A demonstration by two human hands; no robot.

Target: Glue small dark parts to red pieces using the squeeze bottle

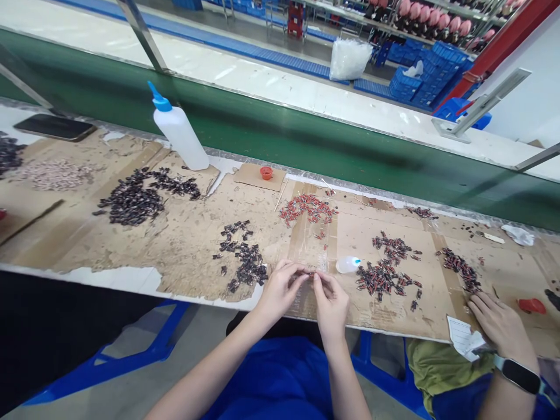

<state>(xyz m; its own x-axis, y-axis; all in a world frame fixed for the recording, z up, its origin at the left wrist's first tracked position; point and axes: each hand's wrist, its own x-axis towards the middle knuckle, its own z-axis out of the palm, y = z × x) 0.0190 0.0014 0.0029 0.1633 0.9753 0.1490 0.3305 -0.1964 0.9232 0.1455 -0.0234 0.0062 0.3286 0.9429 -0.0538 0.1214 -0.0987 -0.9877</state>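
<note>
My left hand and my right hand meet over the front of the cardboard-covered bench, thumbs and forefingers pinched. Between the fingertips is a small part, mostly covered, its kind too small to tell. Left of my hands lies a pile of small black parts. Beyond them is a heap of small red parts with metallic ends. Just right of my right hand a small white bottle with a blue tip lies on its side, beside a pile of black-and-red pieces.
A tall white squeeze bottle stands at back left near a large black pile and a phone. A red cup sits on cardboard. At right, a co-worker's hand touches another pile. A green panel borders the back.
</note>
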